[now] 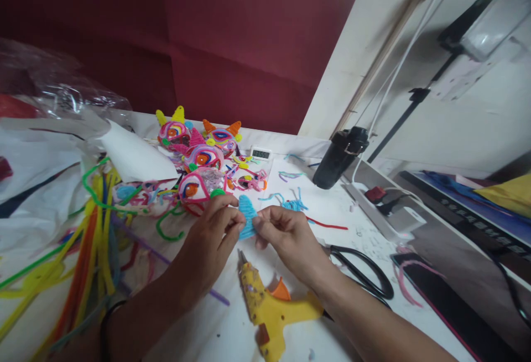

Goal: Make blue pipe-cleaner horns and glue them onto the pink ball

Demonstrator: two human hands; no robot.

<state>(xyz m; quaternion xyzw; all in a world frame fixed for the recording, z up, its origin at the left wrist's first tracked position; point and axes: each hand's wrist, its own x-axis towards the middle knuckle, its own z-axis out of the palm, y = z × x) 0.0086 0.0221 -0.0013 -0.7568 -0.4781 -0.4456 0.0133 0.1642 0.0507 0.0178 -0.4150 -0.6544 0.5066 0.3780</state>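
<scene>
A small light-blue fuzzy piece [248,217], made of pipe cleaner wound in close rows, is pinched between the left hand [211,240] and the right hand [286,235]; it is flat, rounded at the top and narrower toward the bottom, a little like a leaf or wing; its ribbed face is turned toward the camera; it stands roughly upright, its top leaning slightly toward 11 o'clock; it is held just above the white desk [340,207]; the left fingertips touch its edge at 9 o'clock, the right fingertips its edge at 3 o'clock; its lower part is partly hidden by the fingers.
</scene>
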